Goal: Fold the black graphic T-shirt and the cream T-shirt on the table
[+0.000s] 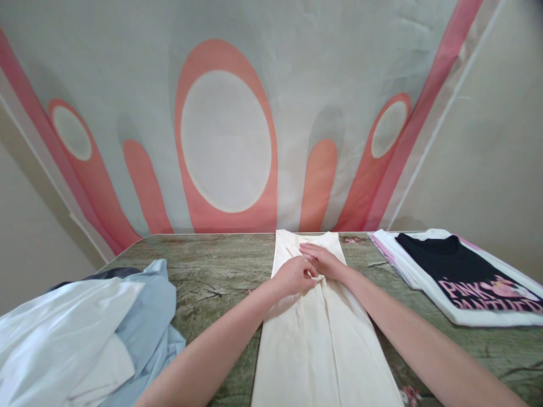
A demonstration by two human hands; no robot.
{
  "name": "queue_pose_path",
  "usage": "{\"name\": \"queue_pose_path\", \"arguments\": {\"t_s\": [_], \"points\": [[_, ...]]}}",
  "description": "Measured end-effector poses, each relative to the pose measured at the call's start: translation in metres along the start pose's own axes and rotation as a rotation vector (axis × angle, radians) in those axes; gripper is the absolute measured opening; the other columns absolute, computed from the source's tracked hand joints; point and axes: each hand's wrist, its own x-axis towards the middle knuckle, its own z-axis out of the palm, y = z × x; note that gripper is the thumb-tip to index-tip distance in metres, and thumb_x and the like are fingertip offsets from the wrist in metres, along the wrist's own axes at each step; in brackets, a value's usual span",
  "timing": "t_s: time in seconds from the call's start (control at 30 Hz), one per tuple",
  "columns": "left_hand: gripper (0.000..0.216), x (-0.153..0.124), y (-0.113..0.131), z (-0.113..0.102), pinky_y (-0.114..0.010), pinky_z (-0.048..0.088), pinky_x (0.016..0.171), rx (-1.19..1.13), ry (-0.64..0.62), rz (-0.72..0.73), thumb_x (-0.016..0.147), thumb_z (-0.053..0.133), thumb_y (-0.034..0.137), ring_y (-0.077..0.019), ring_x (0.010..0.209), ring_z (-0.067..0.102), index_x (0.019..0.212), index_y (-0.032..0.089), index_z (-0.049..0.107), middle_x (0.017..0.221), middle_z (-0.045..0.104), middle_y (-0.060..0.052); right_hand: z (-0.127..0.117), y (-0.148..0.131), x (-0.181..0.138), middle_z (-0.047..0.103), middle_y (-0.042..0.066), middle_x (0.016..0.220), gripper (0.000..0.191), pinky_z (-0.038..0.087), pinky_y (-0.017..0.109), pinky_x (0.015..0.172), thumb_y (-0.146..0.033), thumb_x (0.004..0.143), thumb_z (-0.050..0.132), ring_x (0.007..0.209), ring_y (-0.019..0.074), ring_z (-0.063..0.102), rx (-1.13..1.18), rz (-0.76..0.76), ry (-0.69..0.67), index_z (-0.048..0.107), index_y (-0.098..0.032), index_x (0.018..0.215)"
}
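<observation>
A long cream garment (305, 350) lies lengthwise on the table, its sides folded inward into a narrow strip. Its far end reaches the table's back edge and dips between two raised corners. My left hand (294, 275) is on the upper part, thumb and fingers curled together in a pinch on the cloth, where a small ridge gathers. Just beyond it, my right hand (323, 262) lies palm down with fingers stretched out to the left over the same cloth. A lengthwise crease runs from under my hands towards me.
On the left is a loose heap with a white cloth (55, 339), a light blue cloth (150, 311) and something dark behind. At the right, folded shirts lie stacked, a black printed shirt (462, 271) on top. The wood-patterned table (212, 265) meets a printed backdrop (297, 85).
</observation>
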Motion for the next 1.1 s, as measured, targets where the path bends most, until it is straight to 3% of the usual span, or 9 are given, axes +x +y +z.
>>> {"name": "queue_pose_path", "arguments": {"t_s": [0.1,0.2,0.63,0.73,0.83,0.9,1.0,1.1], "points": [[0.010,0.000,0.005,-0.003,-0.025,0.042,0.077,0.018,0.086,0.124,0.068,0.063,0.020,-0.0182,0.084,0.057,0.075,0.020,0.070,0.086,0.065,-0.004,-0.002,-0.004,0.000,0.055,0.008,0.125,0.037,0.035,0.046,0.101,-0.033,0.083,0.052,0.119,0.0246,0.047,0.011,-0.018,-0.018,0.059,-0.022,0.117],[0.011,-0.001,0.010,-0.012,-0.027,0.040,0.086,0.025,0.050,0.169,0.069,0.062,0.017,-0.0197,0.090,0.057,0.076,0.021,0.069,0.090,0.066,-0.004,-0.006,-0.008,0.000,0.053,0.008,0.128,0.040,0.033,0.046,0.103,-0.032,0.080,0.056,0.120,0.0249,0.046,0.019,-0.035,-0.051,0.058,-0.022,0.119],[0.015,-0.009,0.016,-0.038,-0.020,0.040,0.068,0.030,-0.189,0.152,0.076,0.056,0.020,-0.0153,0.071,0.062,0.077,0.022,0.070,0.075,0.069,0.000,-0.005,-0.006,0.002,0.054,0.006,0.127,0.036,0.036,0.044,0.102,-0.022,0.088,0.038,0.119,0.0219,0.047,-0.036,-0.018,-0.027,0.059,-0.022,0.117],[0.017,-0.006,0.010,-0.037,-0.022,0.041,0.076,0.048,-0.052,0.117,0.078,0.052,0.019,-0.0168,0.079,0.061,0.081,0.022,0.069,0.082,0.069,-0.001,-0.005,-0.008,0.002,0.055,0.007,0.126,0.033,0.036,0.045,0.101,-0.024,0.087,0.041,0.118,0.0223,0.049,-0.030,-0.027,-0.027,0.060,-0.022,0.114],[0.025,0.000,-0.001,-0.026,-0.026,0.039,0.087,0.059,0.156,0.086,0.082,0.044,0.016,-0.0179,0.094,0.059,0.092,0.022,0.066,0.100,0.066,-0.003,-0.006,-0.010,0.002,0.056,0.006,0.124,0.031,0.036,0.044,0.101,-0.026,0.088,0.042,0.117,0.0214,0.049,-0.023,-0.039,-0.042,0.061,-0.024,0.113],[0.027,0.003,-0.007,-0.016,-0.027,0.039,0.089,0.055,0.230,0.019,0.084,0.041,0.015,-0.0185,0.097,0.058,0.096,0.020,0.065,0.104,0.065,-0.005,-0.007,-0.011,0.001,0.057,0.007,0.123,0.031,0.037,0.043,0.100,-0.027,0.088,0.042,0.116,0.0214,0.050,-0.016,-0.032,-0.045,0.060,-0.024,0.113],[0.027,0.004,-0.011,-0.003,-0.031,0.039,0.089,0.067,0.236,-0.069,0.088,0.039,0.023,-0.0204,0.095,0.059,0.101,0.019,0.062,0.103,0.065,-0.008,-0.008,-0.009,-0.001,0.056,0.009,0.124,0.034,0.036,0.044,0.101,-0.024,0.085,0.044,0.117,0.0224,0.049,0.011,-0.013,-0.032,0.059,-0.021,0.116],[0.030,0.002,-0.015,0.005,-0.037,0.033,0.097,0.144,0.205,-0.098,0.087,0.043,0.036,-0.0233,0.107,0.053,0.107,0.020,0.059,0.114,0.060,-0.010,-0.011,-0.007,-0.004,0.054,0.009,0.127,0.043,0.033,0.046,0.102,-0.015,0.079,0.044,0.120,0.0222,0.045,0.038,0.014,0.002,0.056,-0.020,0.121]]}}
